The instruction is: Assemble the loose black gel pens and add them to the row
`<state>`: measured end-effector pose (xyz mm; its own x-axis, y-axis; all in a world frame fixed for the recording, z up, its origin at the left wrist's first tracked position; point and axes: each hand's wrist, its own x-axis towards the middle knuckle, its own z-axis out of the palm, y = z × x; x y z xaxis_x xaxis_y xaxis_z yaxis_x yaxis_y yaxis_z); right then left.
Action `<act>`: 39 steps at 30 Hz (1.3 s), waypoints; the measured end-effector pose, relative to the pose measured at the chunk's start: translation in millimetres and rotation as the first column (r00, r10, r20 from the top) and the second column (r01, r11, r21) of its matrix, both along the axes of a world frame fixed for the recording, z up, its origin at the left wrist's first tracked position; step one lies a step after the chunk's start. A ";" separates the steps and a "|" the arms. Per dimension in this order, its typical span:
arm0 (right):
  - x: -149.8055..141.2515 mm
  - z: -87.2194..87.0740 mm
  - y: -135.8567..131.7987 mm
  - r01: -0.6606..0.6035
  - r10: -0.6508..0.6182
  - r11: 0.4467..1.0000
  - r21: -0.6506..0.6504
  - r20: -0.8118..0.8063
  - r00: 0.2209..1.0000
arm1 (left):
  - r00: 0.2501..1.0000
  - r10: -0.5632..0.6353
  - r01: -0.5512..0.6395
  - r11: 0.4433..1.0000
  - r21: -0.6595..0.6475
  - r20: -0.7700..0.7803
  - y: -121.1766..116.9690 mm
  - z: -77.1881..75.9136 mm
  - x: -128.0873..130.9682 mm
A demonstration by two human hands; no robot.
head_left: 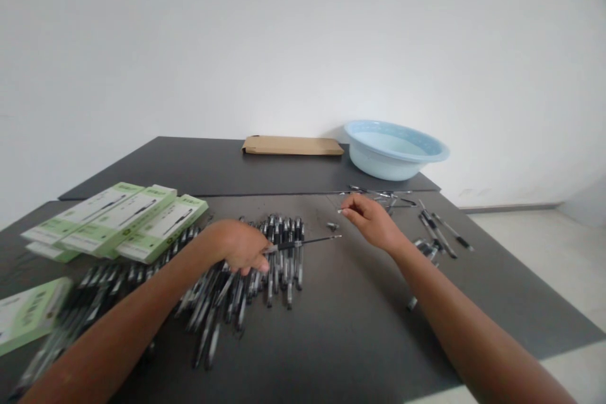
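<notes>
My left hand (246,246) is closed around the back of a gel pen (286,245). A thin dark refill (322,240) sticks out of the pen's front end and points right. Beneath that hand lies a wide spread of clear-barrelled pens (227,297) with black grips. My right hand (367,218) is raised over the table to the right, thumb and fingers pinched together. A tiny light piece shows at its fingertips, too small to name. Between the hands, a small clear-and-dark part (332,226) rests on the tabletop.
Green and white pen boxes (163,227) are stacked at left, with another box (33,312) nearer. Loose pens (438,233) and parts lie at right. A light blue basin (392,151) and a flat cardboard box (293,146) stand at the back of the dark table (341,334).
</notes>
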<state>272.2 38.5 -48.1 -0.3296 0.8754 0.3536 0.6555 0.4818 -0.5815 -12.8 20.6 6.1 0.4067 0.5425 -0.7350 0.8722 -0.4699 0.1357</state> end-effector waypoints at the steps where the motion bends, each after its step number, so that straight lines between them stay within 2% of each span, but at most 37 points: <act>1: -1.2 1.2 -6.4 -0.027 0.026 1.000 -0.013 -0.080 0.996 | 1.000 0.005 -0.005 1.000 -0.007 0.009 1.2 -1.2 -0.9; 6: -3.4 -1.8 -21.0 -0.140 0.104 0.988 -0.071 -0.373 0.922 | 0.999 0.032 -0.032 0.999 -0.007 0.034 6.0 -4.1 -3.7; 9: -6.1 -4.4 -23.7 -0.172 0.126 0.983 -0.061 -0.454 0.882 | 1.000 0.017 -0.017 1.000 0.004 0.020 8.6 -4.5 -3.5; 20: -11.6 -0.8 -38.3 -0.165 0.170 0.985 0.040 -0.275 0.946 | 1.000 -0.003 0.003 1.000 -0.012 -0.010 15.9 -13.5 -2.4; 39: -17.2 2.7 -42.3 -0.166 0.179 0.983 0.078 -0.207 0.962 | 1.000 -0.016 0.016 1.000 -0.010 0.013 14.6 -11.8 0.2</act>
<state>254.9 -3.8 -45.4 -0.3853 0.7875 0.4811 0.4242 0.6141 -0.6655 -12.6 35.2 -5.8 0.4246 0.5285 -0.7351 0.8627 -0.4825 0.1515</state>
